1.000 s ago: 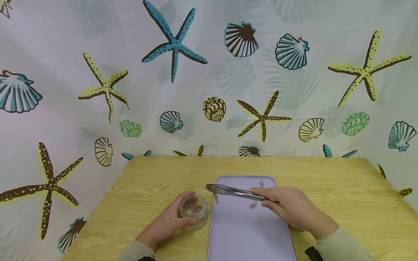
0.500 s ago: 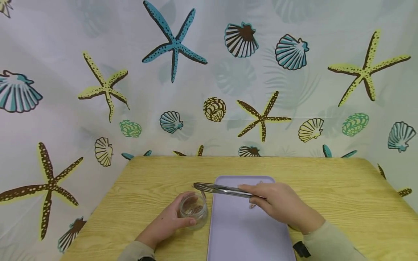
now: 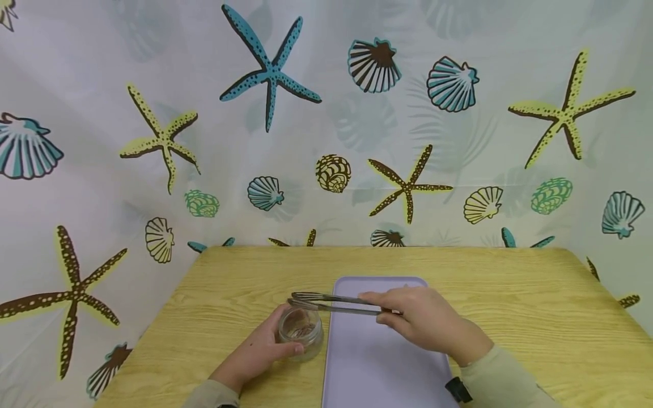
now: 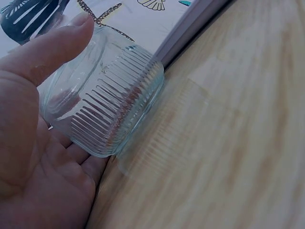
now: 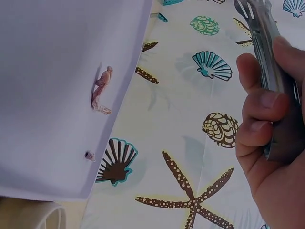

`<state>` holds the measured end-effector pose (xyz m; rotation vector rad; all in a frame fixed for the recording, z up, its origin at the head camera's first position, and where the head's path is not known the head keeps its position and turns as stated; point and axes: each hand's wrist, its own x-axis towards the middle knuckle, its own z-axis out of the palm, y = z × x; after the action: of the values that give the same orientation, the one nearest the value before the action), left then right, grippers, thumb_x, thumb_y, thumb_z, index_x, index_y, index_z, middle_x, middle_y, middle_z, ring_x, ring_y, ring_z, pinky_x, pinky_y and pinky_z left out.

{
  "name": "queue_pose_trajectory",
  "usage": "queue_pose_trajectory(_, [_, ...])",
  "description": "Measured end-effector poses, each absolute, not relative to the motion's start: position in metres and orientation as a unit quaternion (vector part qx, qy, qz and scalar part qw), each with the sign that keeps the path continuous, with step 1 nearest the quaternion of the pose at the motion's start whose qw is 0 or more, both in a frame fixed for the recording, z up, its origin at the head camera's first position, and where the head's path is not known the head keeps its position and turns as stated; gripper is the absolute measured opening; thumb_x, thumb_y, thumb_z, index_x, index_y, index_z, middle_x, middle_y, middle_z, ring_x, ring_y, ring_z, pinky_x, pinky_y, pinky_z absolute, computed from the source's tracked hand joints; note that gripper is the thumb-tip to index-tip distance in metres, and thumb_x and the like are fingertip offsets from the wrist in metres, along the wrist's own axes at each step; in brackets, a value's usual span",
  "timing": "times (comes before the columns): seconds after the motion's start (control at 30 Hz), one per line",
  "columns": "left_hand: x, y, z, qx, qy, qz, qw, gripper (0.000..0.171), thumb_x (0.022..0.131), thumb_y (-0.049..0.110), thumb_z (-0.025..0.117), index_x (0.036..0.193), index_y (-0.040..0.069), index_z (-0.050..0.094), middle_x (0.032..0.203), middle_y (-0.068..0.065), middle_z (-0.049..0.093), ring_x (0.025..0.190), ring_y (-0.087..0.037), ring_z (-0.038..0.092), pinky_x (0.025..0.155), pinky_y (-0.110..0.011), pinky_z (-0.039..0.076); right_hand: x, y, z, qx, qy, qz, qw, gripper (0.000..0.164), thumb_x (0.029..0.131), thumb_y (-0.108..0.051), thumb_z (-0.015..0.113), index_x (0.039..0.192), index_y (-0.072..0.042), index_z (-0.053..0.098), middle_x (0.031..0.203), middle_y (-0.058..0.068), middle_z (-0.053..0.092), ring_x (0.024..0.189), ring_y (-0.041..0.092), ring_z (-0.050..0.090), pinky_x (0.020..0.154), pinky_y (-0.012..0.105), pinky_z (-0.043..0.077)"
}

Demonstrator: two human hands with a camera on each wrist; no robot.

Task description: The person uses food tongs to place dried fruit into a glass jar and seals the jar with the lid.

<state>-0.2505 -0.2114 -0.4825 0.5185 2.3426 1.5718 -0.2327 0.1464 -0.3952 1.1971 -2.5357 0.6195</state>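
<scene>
A ribbed glass jar (image 3: 309, 349) stands on the table with its mouth up, and my left hand (image 3: 257, 345) holds it, fingers behind and thumb in front. Through its side in the left wrist view, reddish-brown bits (image 4: 126, 107) show at the bottom. My right hand (image 3: 420, 320) grips metal tongs (image 3: 308, 296), whose tips lie over the jar's mouth. The arms of the tongs stand apart, and no piece shows between them. On the lilac tray (image 3: 377, 362), a shrivelled pinkish strip (image 5: 101, 93) and a small bit (image 5: 90, 156) lie near one edge, mostly hidden by the right hand in the head view.
The wood-grain table (image 3: 245, 272) spreads around the tray and jar. Behind it hangs a white cloth (image 3: 306, 130) printed with starfish and shells. A cream object with a ring-like part (image 5: 28, 217) sits beside the tray in the right wrist view.
The tongs have moved left from over the tray to above the jar, and their arms have spread. The thin strip they carried no longer shows at their tips. The left hand keeps its place.
</scene>
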Motion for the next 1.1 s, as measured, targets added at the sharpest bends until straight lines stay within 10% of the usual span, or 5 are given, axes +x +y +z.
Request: queue_pose_trajectory(1.1, [-0.249,-0.213,-0.482,0.18,0.8,0.555,0.141,0.081,0.088,0.029,0.081,0.154,0.022,0.034,0.151,-0.002,0.046,0.141,-0.022,0.04,0.115,-0.048,0.025,-0.227,0.192,-0.406,0.315,-0.923,0.213,0.064,0.051,0.097,-0.029,0.07,0.145,-0.037,0.055,0.088,-0.023,0.056,0.072,0.002,0.051,0.067,0.027,0.045])
